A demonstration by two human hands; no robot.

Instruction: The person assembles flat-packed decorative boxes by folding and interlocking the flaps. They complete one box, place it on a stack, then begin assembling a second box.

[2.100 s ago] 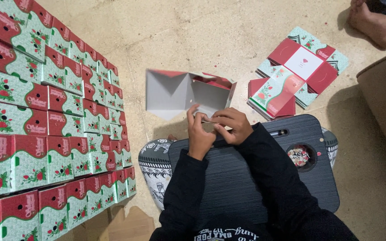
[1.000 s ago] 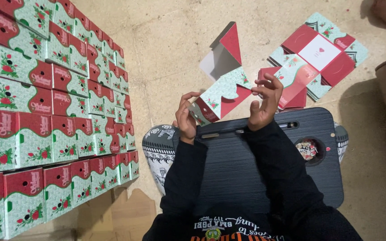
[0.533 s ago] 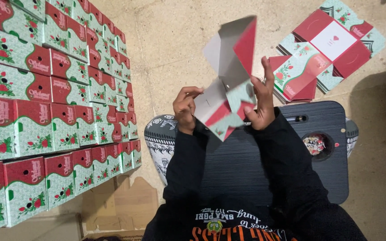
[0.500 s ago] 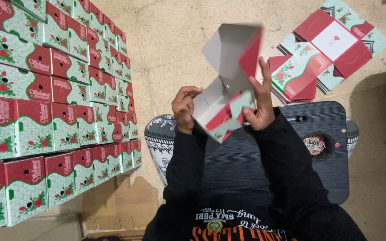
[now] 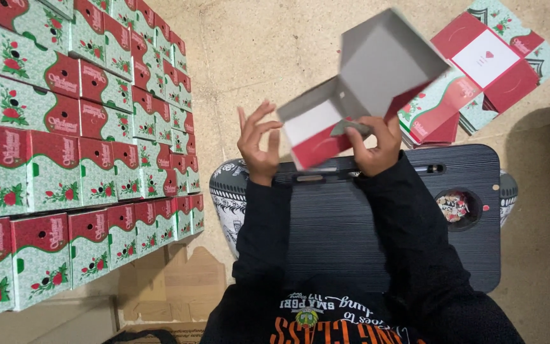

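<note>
I hold a half-folded cardboard box (image 5: 364,83) in the air above a dark lap tray (image 5: 415,216). The box is grey inside, red and white with green print outside, and its flaps stand open. My right hand (image 5: 373,143) grips its lower edge. My left hand (image 5: 259,143) is off the box, just left of it, with fingers spread and empty.
A tall stack of finished red-and-green boxes (image 5: 65,140) fills the left side. Flat unfolded box blanks (image 5: 479,70) lie on the floor at the upper right. A patterned cushion (image 5: 227,197) sits under the tray. The tray's round cup hole (image 5: 453,207) holds small bits.
The box was lifted off the tray and turned over in both hands. Its grey inside now faces me, and my left hand has let go.
</note>
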